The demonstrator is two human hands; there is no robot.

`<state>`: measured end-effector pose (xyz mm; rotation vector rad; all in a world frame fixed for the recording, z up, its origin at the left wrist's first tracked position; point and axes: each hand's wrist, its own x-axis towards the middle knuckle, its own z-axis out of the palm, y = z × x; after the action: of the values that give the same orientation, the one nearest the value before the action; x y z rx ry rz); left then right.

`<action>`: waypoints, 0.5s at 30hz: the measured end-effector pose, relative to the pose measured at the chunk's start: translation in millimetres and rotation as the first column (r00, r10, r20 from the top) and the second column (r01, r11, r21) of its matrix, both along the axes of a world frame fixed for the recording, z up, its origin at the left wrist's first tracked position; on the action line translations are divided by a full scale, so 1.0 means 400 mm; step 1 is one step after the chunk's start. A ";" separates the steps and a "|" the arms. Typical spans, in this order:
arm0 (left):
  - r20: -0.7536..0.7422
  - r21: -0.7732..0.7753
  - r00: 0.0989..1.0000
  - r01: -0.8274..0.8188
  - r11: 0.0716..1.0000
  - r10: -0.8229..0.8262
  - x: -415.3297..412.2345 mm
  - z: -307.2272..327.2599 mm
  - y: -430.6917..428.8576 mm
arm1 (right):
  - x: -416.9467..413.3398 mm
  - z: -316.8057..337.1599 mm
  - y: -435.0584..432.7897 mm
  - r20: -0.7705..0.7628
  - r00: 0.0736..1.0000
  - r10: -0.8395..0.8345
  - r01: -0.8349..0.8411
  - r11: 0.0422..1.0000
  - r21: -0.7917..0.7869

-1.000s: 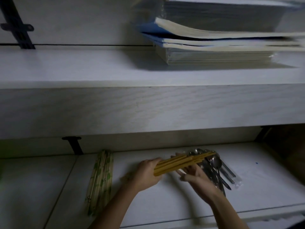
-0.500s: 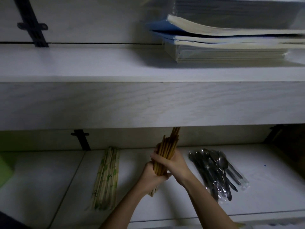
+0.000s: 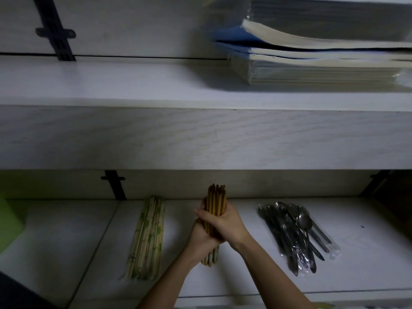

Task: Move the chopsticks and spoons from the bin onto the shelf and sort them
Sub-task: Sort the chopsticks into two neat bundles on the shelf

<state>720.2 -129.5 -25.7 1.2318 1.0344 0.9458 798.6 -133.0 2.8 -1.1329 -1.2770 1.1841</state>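
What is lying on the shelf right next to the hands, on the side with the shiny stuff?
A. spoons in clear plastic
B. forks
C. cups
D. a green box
A: a heap of metal spoons in clear wrappers lies on the lower shelf, apart from the right hand and left hand, which both grip the brown chopsticks.

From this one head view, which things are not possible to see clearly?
- Middle of the brown chopsticks: covered by the left hand and right hand.
- Green object: cut by the left edge.
- Spoons: count unclear, dark and overlapping.
- Bin: not identifiable.
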 end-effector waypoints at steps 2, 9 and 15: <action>0.194 -0.288 0.980 0.027 0.957 0.031 0.026 -0.016 0.016 | -0.003 -0.016 -0.005 0.022 1.000 0.016 -0.016 1.000 -0.003; 0.018 0.000 0.973 -0.228 0.974 0.228 0.006 -0.044 -0.026 | -0.011 -0.062 -0.016 0.060 0.997 0.054 -0.050 0.997 -0.056; -0.165 -0.067 0.983 -0.091 0.994 0.079 -0.002 -0.091 -0.039 | -0.004 -0.086 -0.016 0.012 1.000 0.021 -0.020 0.996 -0.081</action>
<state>719.4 -145.1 -61.9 1.2256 1.2487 0.8745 796.9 -139.3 -31.8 -1.1907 -1.2623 1.2555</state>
